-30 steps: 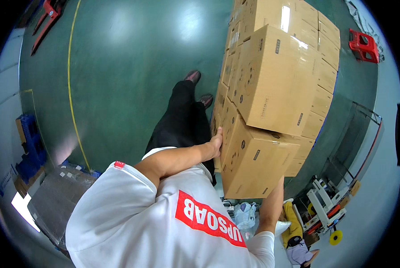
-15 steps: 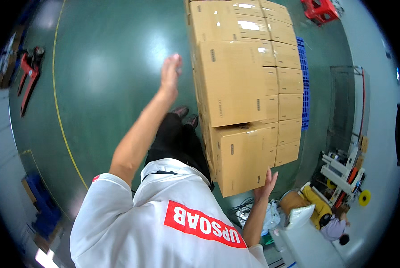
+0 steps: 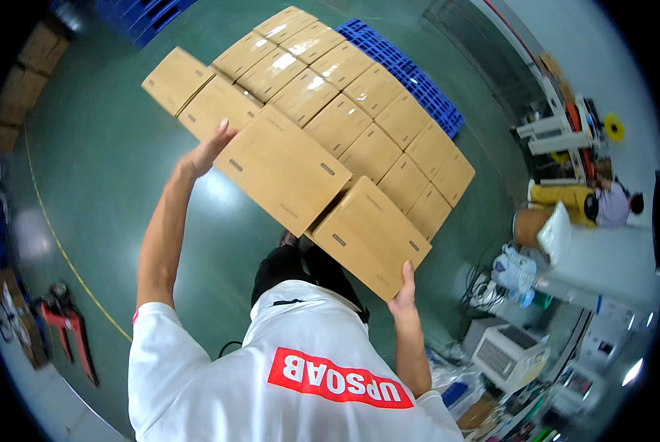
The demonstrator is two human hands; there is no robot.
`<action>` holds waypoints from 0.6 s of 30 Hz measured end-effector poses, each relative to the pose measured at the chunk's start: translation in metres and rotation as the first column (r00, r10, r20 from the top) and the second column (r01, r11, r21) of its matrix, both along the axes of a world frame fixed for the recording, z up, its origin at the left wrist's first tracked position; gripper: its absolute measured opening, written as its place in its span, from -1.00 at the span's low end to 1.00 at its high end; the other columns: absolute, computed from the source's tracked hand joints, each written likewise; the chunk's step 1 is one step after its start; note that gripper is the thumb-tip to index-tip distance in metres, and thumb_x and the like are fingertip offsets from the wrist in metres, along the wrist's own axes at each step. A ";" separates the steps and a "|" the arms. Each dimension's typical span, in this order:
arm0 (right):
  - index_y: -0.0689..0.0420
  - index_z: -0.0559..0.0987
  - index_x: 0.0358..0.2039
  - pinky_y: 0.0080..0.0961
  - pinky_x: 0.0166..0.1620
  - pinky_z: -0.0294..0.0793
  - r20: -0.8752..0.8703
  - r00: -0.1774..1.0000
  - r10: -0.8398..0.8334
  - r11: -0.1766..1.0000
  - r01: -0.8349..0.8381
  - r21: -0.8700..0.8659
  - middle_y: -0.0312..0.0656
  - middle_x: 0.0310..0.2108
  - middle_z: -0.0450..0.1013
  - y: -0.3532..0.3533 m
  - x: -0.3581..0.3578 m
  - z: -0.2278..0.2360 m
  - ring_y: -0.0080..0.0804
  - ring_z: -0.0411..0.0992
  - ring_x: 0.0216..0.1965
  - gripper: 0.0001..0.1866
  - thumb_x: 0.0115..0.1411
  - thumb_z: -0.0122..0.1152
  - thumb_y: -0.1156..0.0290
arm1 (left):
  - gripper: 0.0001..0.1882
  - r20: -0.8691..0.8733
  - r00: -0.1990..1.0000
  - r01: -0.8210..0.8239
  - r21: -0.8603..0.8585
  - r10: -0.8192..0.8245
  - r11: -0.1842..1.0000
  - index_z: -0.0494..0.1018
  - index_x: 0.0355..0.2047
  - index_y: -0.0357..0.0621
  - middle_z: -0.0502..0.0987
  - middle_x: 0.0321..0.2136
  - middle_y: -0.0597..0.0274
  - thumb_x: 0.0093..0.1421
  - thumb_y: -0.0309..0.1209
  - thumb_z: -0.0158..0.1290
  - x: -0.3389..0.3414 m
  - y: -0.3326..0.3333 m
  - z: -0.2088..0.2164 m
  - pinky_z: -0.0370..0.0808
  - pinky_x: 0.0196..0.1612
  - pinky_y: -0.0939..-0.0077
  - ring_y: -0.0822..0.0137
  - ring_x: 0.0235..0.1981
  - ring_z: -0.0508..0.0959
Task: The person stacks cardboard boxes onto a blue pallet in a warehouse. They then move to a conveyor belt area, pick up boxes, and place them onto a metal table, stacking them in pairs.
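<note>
Two large brown cardboard boxes lie end to end on the near side of a box stack: a far-left box [image 3: 282, 169] and a near-right box [image 3: 370, 239], with a narrow dark gap between them. My left hand [image 3: 211, 151] is at the left end of the far-left box, its fingers stretched out along the corner; I cannot tell how firmly it touches. At the outer end of the near-right box is my right hand [image 3: 403, 293], thumb up at the edge and the other fingers partly hidden by the cardboard.
Several rows of stacked boxes [image 3: 337, 124] stand beyond, with a blue plastic pallet [image 3: 418, 85] showing behind. A red pallet jack [image 3: 71, 328] is at lower left. To the right are a white boxy machine [image 3: 503, 353], plastic bags and a person in yellow trousers [image 3: 562, 202].
My view has turned, so the stack now runs diagonally. My left hand has come from beside the stack to the far-left box's end. My right hand remains at the near-right box.
</note>
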State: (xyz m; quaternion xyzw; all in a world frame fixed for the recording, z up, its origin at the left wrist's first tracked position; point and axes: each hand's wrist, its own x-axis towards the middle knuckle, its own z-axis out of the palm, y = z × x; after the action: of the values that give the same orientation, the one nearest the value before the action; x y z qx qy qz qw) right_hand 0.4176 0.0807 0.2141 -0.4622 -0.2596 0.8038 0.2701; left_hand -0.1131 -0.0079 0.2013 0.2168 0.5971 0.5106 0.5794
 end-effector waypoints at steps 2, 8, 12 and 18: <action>0.17 0.23 0.25 -0.28 0.20 0.30 0.046 0.998 -0.032 0.996 0.028 0.080 -0.15 0.18 0.29 -0.006 -0.001 -0.005 -0.27 0.29 0.18 -0.29 0.25 0.06 -0.05 | -0.13 -0.092 0.996 -0.026 -0.097 0.017 0.995 0.25 0.21 -0.22 0.27 0.23 0.06 0.25 0.32 -0.28 0.011 0.012 0.008 0.17 0.28 0.30 0.24 0.24 0.27; 0.24 0.28 0.20 -0.33 0.17 0.32 0.038 0.996 -0.084 0.983 0.077 0.165 -0.11 0.12 0.35 -0.011 -0.014 0.003 -0.28 0.33 0.14 -0.31 0.21 0.10 0.03 | -0.14 0.221 0.975 -0.009 -0.083 0.027 0.997 0.19 0.24 -0.26 0.33 0.18 -0.04 0.22 0.25 -0.12 0.017 0.022 0.025 0.29 0.21 0.27 0.17 0.17 0.37; 0.25 0.29 0.19 -0.32 0.15 0.34 -0.027 0.993 -0.118 0.972 0.121 0.203 -0.08 0.09 0.37 -0.010 -0.011 0.009 -0.26 0.35 0.11 -0.32 0.17 0.11 0.07 | -0.26 0.174 0.985 0.002 -0.084 0.012 0.996 0.25 0.19 -0.26 0.42 0.07 -0.02 0.21 0.09 -0.04 0.020 0.020 0.041 0.40 0.11 0.31 0.22 0.07 0.45; 0.27 0.28 0.19 -0.25 0.09 0.41 -0.103 0.991 -0.081 0.977 0.099 0.190 -0.05 0.08 0.37 0.002 0.048 0.033 -0.18 0.39 0.07 -0.30 0.14 0.12 0.07 | -0.10 0.050 0.985 0.162 0.081 -0.166 0.984 0.11 0.28 -0.23 0.35 0.11 -0.05 0.04 0.05 0.07 0.073 0.006 0.103 0.43 0.05 0.29 0.11 0.10 0.41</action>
State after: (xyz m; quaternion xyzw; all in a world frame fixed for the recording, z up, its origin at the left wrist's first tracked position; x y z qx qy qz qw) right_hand 0.4658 0.0823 0.2470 -0.4063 -0.3025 0.7825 0.3621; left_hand -0.0405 -0.0022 0.3041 0.2726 0.5405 0.4898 0.6274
